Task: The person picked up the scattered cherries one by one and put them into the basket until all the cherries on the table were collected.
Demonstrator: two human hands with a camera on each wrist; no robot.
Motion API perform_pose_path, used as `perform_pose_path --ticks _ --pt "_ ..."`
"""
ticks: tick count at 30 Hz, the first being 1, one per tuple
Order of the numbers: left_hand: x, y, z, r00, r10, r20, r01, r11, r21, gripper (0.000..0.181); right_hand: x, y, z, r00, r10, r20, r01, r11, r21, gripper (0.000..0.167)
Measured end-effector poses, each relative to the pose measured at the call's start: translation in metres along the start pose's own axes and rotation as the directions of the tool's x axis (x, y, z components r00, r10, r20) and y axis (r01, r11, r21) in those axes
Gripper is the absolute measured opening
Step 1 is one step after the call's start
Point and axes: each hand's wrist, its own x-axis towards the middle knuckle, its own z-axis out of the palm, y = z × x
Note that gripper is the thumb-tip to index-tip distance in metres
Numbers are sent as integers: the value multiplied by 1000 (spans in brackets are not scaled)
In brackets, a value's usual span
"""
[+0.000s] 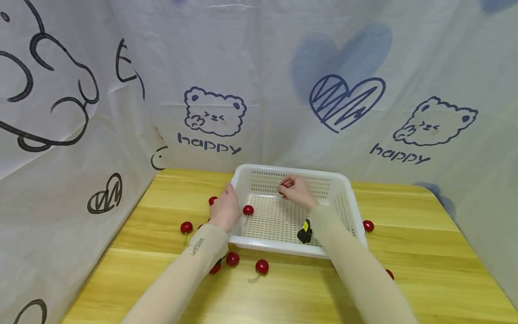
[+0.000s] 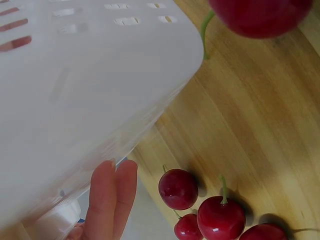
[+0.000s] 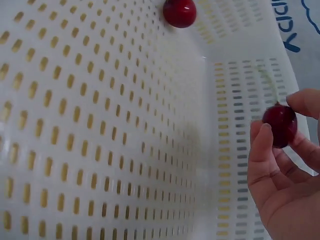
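Observation:
A white perforated basket (image 1: 279,247) stands on the wooden table. My right hand (image 1: 298,192) is over its inside near the back wall; in the right wrist view the hand (image 3: 285,175) pinches a red cherry (image 3: 281,125) with a thin stem. One other cherry (image 1: 248,210) lies inside the basket at the left. At the basket's left side, my left hand (image 1: 225,210) grips the rim; the left wrist view shows its fingers (image 2: 102,200) against the outer wall, the thumb mostly hidden.
Several cherries lie left of the basket, such as one (image 1: 186,227), and others in front, such as one (image 1: 261,267). Two more are at the right (image 1: 368,226). A printed cloth (image 1: 279,135) hangs behind and left of the table (image 1: 408,252).

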Motion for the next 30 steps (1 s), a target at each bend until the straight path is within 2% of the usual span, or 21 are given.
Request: perform_pose_path --ticks 5,13,17,22,26,30 --pt "0 2 1 1000 0 4 0 1000 0 79 -2 -6 10 998 6 62 -7 1000 9 25" --pt "-1 4 2 1000 12 0 -12 1000 -3 79 -5 -17 14 997 -13 71 10 999 42 24" --pt "-1 4 -1 1000 14 -5 -14 1000 -1 79 -7 -26 9 996 -53 76 49 998 46 26" --pt "0 4 -2 1000 15 -2 -15 1000 -5 78 -10 -42 -2 991 -120 65 120 993 2 24" --pt "-1 2 -1 1000 7 2 -7 1000 -5 79 -14 -56 -12 988 -139 61 139 990 -5 25" --pt "-2 1 -2 1000 -3 11 3 1000 -13 80 -19 -70 -24 985 -158 66 156 987 29 27"
